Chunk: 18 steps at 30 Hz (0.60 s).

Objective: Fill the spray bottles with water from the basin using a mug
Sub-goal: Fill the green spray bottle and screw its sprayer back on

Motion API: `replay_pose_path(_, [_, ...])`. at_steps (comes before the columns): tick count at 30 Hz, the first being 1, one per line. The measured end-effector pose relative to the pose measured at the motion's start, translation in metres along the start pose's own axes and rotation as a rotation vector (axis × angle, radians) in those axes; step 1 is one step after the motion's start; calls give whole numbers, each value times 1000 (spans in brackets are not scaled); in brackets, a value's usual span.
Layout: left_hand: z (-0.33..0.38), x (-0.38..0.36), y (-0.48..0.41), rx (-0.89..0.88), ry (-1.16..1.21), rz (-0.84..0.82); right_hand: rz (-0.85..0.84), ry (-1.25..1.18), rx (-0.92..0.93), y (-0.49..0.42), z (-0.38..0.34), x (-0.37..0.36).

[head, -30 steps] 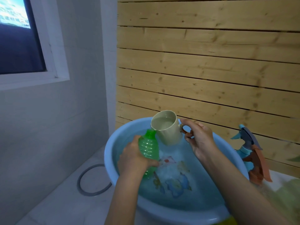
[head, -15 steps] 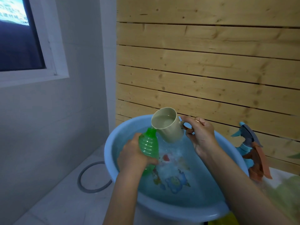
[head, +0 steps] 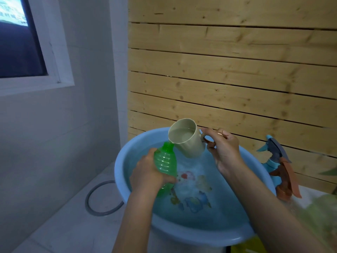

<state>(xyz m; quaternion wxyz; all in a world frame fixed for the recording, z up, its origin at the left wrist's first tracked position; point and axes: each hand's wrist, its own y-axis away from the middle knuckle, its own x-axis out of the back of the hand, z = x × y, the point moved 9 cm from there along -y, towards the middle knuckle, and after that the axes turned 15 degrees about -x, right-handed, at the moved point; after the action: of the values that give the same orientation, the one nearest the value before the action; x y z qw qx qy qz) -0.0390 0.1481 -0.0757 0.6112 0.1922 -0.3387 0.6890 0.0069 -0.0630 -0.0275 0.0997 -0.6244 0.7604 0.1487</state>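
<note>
the left hand [head: 145,174] is closed around the body of a green ribbed plastic spray bottle [head: 165,162] with no spray head on it, and holds it over the round light blue plastic basin [head: 182,227], leaning a little to the right. the right hand [head: 223,150] grips the brown handle of a cream plastic mug [head: 186,138], which is tilted so that its lip touches, or nearly touches, the open neck of the bottle. water is visible inside the mug, so i judge that the pouring is in its early part. how full the green bottle already is, i cannot tell, because the hand covers most of it. the basin has much water in it, with a colourful picture on its bottom. on the right, just beside the basin rim, stand two spray heads in blue and orange-brown [head: 280,167]; whether their bottles are filled i cannot see. so at least this bottle is not finished, and its head is not yet put on.
</note>
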Motion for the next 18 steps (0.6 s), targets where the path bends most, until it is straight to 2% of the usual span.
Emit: replay_pose_path(18, [1,-1,-1,2,-21,-32,-5,57,114,-1,-8,0])
